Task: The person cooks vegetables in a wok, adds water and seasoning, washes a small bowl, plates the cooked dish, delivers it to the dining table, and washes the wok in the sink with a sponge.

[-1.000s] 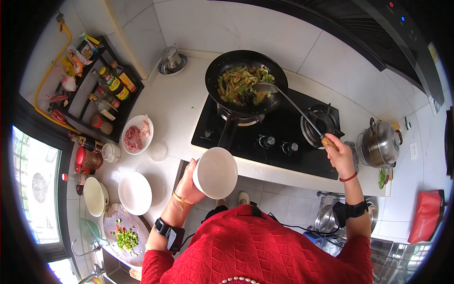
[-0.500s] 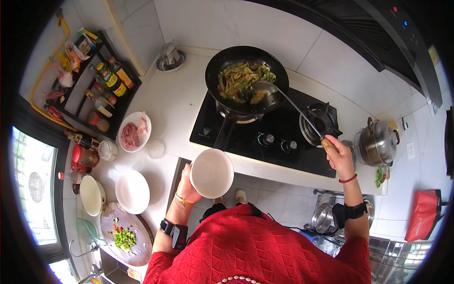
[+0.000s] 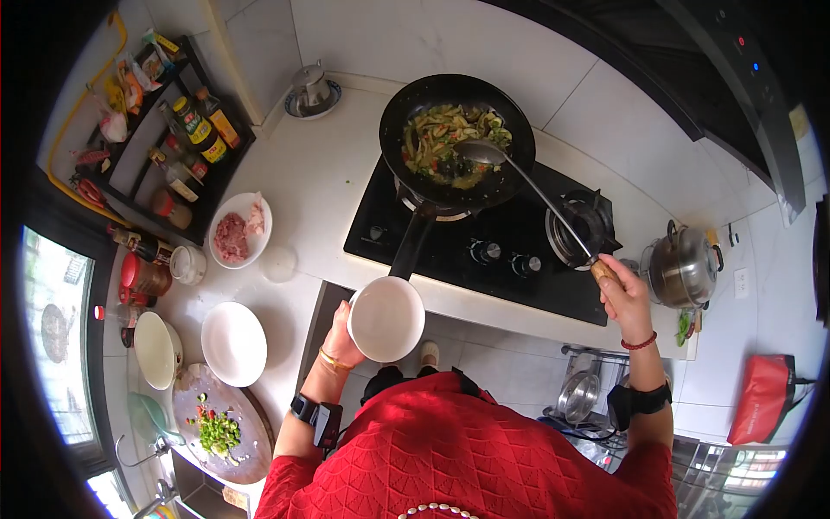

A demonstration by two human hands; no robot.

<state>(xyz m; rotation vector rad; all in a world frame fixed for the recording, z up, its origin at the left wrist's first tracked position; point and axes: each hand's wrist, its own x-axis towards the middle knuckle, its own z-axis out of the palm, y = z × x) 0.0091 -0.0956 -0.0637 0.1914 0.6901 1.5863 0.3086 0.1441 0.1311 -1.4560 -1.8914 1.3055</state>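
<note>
Stirring looks like the step in hand: my right hand (image 3: 624, 298) is wrapped firmly round the ladle (image 3: 481, 152), its head among the vegetables (image 3: 439, 145) in the wok (image 3: 497, 187), far left on the stove (image 3: 450, 264). My left hand (image 3: 343, 339) curls round the bowl (image 3: 386, 320), nearer me; I judge the next move calls for keeping it steady.

Nothing legible: lettering on yellow-labelled bottle (image 3: 199, 130), red bag (image 3: 759, 400) too small to read.
</note>
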